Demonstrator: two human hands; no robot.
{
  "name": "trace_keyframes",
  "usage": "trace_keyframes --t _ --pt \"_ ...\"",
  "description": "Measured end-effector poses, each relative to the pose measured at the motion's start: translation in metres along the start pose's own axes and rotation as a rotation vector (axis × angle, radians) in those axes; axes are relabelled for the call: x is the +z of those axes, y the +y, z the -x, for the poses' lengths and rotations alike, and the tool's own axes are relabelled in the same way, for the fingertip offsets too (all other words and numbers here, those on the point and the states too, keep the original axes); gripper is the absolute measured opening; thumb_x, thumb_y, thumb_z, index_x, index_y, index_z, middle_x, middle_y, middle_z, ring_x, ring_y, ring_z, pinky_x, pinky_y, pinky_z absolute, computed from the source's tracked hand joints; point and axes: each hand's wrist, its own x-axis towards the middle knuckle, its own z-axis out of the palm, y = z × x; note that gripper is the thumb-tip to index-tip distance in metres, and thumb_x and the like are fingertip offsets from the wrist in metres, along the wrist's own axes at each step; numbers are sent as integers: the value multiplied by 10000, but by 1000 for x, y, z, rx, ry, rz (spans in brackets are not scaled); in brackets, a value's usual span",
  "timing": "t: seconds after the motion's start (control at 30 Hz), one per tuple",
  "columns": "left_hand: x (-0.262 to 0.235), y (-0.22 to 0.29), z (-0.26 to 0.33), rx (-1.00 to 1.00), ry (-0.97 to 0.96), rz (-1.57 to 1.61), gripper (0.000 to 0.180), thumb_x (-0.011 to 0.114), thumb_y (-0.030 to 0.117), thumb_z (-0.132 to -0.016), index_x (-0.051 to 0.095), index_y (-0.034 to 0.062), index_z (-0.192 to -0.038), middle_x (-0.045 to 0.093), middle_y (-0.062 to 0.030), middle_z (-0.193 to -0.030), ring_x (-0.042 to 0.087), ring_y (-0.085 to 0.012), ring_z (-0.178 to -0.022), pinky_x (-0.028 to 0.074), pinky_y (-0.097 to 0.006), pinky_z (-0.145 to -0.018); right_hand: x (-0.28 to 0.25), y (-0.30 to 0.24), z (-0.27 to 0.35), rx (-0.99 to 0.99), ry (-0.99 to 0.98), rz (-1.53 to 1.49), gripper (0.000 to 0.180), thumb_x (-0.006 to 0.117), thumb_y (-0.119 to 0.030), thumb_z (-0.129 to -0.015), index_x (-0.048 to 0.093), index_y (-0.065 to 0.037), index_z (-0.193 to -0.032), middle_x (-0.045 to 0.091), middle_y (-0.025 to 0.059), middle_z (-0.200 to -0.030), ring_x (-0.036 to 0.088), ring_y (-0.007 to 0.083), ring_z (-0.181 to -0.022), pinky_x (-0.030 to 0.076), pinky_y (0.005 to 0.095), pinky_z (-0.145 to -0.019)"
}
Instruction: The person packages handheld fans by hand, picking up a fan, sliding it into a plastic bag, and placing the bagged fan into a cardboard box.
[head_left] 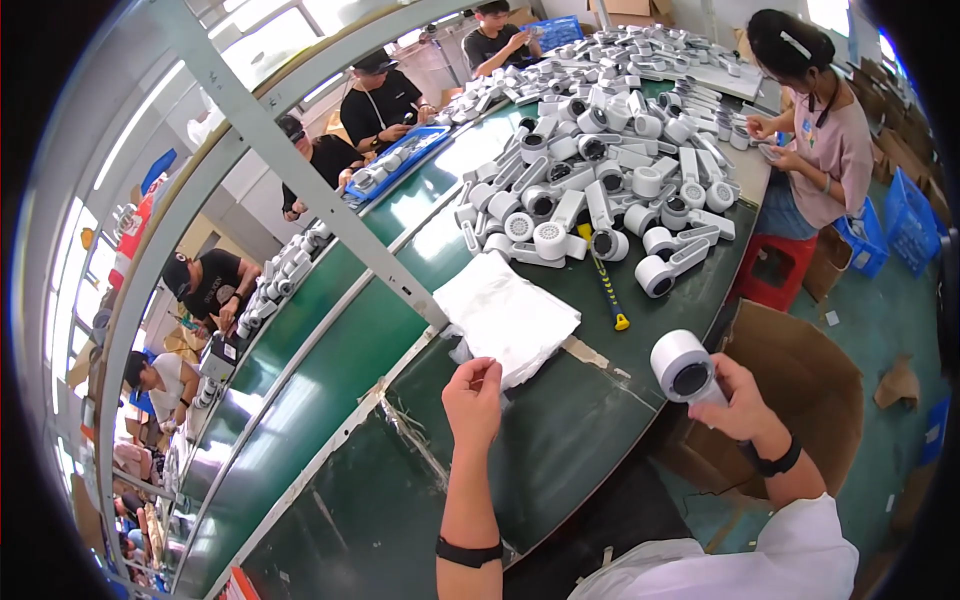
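Note:
My right hand (735,402) grips a white device with a round head and a handle (682,360). Its drum-shaped head is turned up and shows a dark round opening; my fingers cover most of the handle. Over the green tabletop, my left hand (472,400) has its fingers pinched together at the near left edge of a stack of thin white bags (510,312). Whether a bag edge is between those fingertips I cannot make out. Beyond the stack, a large pile of similar white and grey devices (600,170) covers the table.
A yellow and black hammer (610,285) lies between bags and pile. Below my right hand stands an open cardboard box (800,390). A metal frame post (330,205) rises left of the bags. A person in pink (830,140) works at the right; several others line the left side.

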Motion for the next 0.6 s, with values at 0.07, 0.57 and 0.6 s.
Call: trace_keyframes --t 0.07,0.57,0.6 --pt "-11 -2 7 -7 12 70 107 666 48 -860 659 -21 -941 654 -26 -837 578 -74 -737 461 -223 -676 16 0 4 -5 -60 -34 539 794 -71 -703 529 -48 -1173 613 7 -1018 579 92 -920 472 278 -824" --pt "-55 -9 159 -97 23 689 106 642 -8 -872 559 3 -937 633 -77 -896 624 -155 -784 524 -299 -742 204 -23 0 -27 -204 -98 672 861 -270 -686 470 -5 -1165 642 102 -977 624 128 -863 520 297 -750" --pt "-59 -12 166 -131 33 774 113 639 -8 -874 554 7 -947 631 -73 -900 621 -153 -790 520 -298 -751 212 -22 0 -26 -219 -99 672 861 -270 -686 470 -5 -1165 642 102 -977 624 128 -863 520 297 -750"
